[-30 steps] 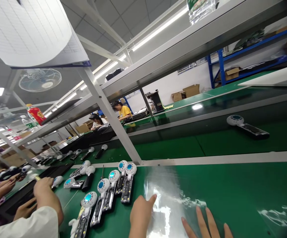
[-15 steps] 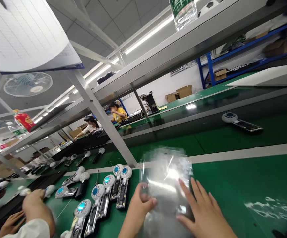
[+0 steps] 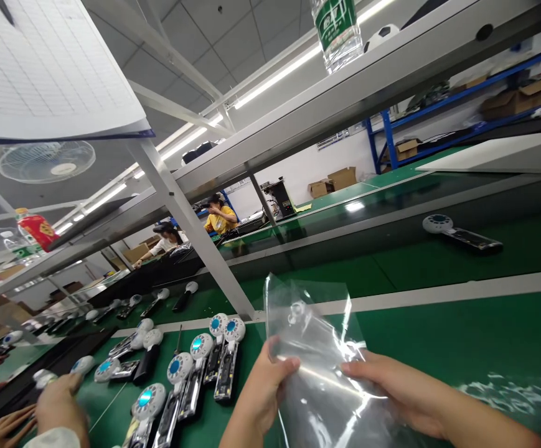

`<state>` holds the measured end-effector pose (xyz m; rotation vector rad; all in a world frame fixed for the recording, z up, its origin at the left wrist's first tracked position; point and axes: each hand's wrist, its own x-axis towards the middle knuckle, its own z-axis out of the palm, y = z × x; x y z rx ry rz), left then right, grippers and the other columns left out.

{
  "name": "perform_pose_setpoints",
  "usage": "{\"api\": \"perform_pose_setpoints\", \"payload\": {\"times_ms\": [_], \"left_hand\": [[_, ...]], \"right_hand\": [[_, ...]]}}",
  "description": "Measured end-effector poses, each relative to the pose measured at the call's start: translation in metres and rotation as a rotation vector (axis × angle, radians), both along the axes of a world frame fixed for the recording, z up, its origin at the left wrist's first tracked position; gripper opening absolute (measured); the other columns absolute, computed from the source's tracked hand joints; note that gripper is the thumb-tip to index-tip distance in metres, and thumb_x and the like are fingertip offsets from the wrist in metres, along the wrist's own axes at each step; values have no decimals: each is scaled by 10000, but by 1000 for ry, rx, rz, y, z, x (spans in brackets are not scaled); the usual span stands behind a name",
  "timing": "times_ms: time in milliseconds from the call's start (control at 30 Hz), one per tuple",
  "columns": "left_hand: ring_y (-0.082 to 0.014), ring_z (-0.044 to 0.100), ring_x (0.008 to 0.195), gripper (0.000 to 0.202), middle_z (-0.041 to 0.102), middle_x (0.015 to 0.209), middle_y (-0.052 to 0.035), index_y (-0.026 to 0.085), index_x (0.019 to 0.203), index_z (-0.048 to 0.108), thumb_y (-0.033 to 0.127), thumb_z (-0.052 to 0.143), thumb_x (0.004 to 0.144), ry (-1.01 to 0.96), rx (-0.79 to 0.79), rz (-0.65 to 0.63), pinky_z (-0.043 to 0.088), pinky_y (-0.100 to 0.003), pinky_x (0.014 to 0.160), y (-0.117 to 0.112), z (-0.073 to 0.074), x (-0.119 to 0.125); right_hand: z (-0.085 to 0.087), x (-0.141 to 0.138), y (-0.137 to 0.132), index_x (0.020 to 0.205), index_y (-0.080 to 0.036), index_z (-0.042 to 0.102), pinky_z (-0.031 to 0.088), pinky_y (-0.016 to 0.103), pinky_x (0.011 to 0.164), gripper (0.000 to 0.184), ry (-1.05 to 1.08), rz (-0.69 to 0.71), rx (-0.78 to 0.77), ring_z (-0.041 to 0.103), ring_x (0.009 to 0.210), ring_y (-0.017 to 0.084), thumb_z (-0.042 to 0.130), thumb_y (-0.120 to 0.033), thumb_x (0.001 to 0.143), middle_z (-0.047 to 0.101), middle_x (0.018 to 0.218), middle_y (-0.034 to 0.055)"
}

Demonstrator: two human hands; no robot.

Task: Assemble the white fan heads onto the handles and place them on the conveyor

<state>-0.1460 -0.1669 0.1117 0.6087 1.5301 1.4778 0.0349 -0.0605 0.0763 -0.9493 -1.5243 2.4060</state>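
While both hands hold the plastic bag (image 3: 314,336) up above the green bench (image 3: 461,336), the step seems to be readying one bag. The left hand (image 3: 263,389) pinches its left edge and the right hand (image 3: 391,389) pinches the lower right edge. Opening its mouth would need the layers rubbed apart. The fans (image 3: 205,361) lie just beside on the left and the slanted post (image 3: 190,230) stands behind — more room lies to the right.

I've got the clear plastic bag (image 3: 314,336) in both hands: left hand (image 3: 265,389) pinches its left edge, right hand (image 3: 403,389) grips the right side. The bag is up off the green counter (image 3: 461,336). A row of handheld fans (image 3: 195,367) lies just left, with a co-worker's hand (image 3: 58,404) further left.
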Motion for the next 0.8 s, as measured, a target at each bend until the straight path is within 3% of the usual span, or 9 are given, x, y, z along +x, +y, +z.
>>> {"api": "perform_pose_setpoints", "payload": {"times_ms": [67,133,200,267,400,500,600,733,800], "left_hand": [[-222,632,796,720,662,835,-74,148,1172,343,207,737,573,-79,-47,6,450,-296,704,-9,-11,1],[-257,635,862,739,666,870,-93,159,1190,337,383,717,597,-149,-113,28,456,-313,707,-19,-21,-3],[-285,635,893,771,670,875,-103,180,1194,346,624,595,616,-279,-169,43,459,-354,721,-28,-35,-9],[-311,636,893,791,680,852,-115,177,1135,419,734,517,582,-393,-175,54,456,-396,744,-34,-51,-16],[-321,646,837,652,699,773,-119,136,951,547,407,812,421,-284,-40,56,446,-384,776,-35,-83,-18],[-291,655,795,716,707,774,-105,149,998,510,282,845,379,-202,43,90,453,-359,760,-31,-88,-12],[-246,657,742,717,711,747,-76,163,1020,491,321,841,414,-96,124,195,467,-331,718,-28,-73,-4],[-182,639,658,483,706,649,-34,167,748,614,395,839,386,43,250,219,460,-262,637,-25,-43,12],[-201,636,654,451,698,620,-33,179,641,629,422,844,327,65,269,191,469,-285,648,-26,-27,19]], "right_hand": [[-12,-5,-4,1406,-100,98,483,331,815,794,-79,-21,80,554,1076,259,476,-433,791,499,1271,189],[-20,-12,-9,1407,-103,131,435,346,886,760,-146,-31,246,524,1110,260,468,-364,777,486,1285,177],[-27,-19,-18,1391,-88,233,316,366,996,771,-212,-36,477,383,1231,284,530,-248,697,392,1363,175],[-33,-26,-30,1358,-49,324,183,408,1052,796,-278,-33,671,202,1308,325,566,-158,607,289,1420,186],[-46,-34,-47,1367,-105,330,172,481,1031,828,-374,22,862,174,1309,347,570,-187,579,299,1424,151],[-50,-33,-44,1409,-187,218,211,491,1011,889,-469,33,964,152,1325,328,579,-285,603,212,1464,115],[-34,-25,-31,1430,-163,21,190,444,1040,1061,-361,-66,827,97,1344,301,633,-350,584,85,1488,131],[4,-5,-9,1384,-129,-211,363,308,950,1143,109,110,349,509,1133,234,634,-386,658,483,1300,146],[15,4,0,1401,-161,-161,415,291,885,1143,156,147,310,587,1020,230,667,-358,638,580,1196,112]]}}
